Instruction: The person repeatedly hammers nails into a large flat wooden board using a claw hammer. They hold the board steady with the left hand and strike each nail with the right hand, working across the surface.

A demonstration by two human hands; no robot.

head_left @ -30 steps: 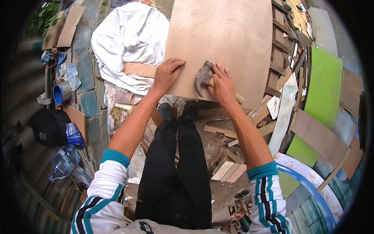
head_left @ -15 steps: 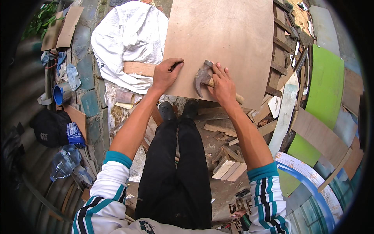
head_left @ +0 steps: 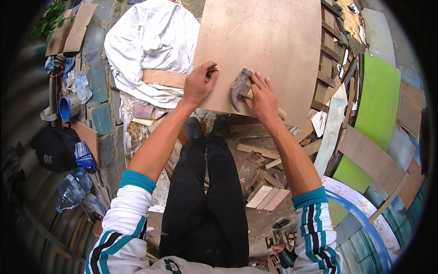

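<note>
A wide sheet of plywood (head_left: pixel 260 41) lies in front of me. Over its left edge is my left hand (head_left: pixel 200 85), thumb and fingers pinched together; whatever they hold, if anything, is too small to make out. My right hand (head_left: pixel 264 99) rests on the sheet with a claw hammer (head_left: pixel 239 89) gripped under its palm. The hammer's metal head shows left of the fingers, claw curving toward me, and the end of its wooden handle sticks out below the wrist side. The right index and middle fingers stretch forward along the board.
White cloth (head_left: pixel 153 39) with a wood strip (head_left: pixel 164 78) on it lies left of the sheet. Wood offcuts (head_left: pixel 267 196) sit by my feet. Slatted wood (head_left: pixel 326 55) and green panels (head_left: pixel 376 105) are at right; a plastic bottle (head_left: pixel 73 187) and black cap (head_left: pixel 57 147) at left.
My left hand has shifted slightly, its fingers still pinched at the sheet's left edge. The right hand and hammer stay nearly in place; the view has moved a little.
</note>
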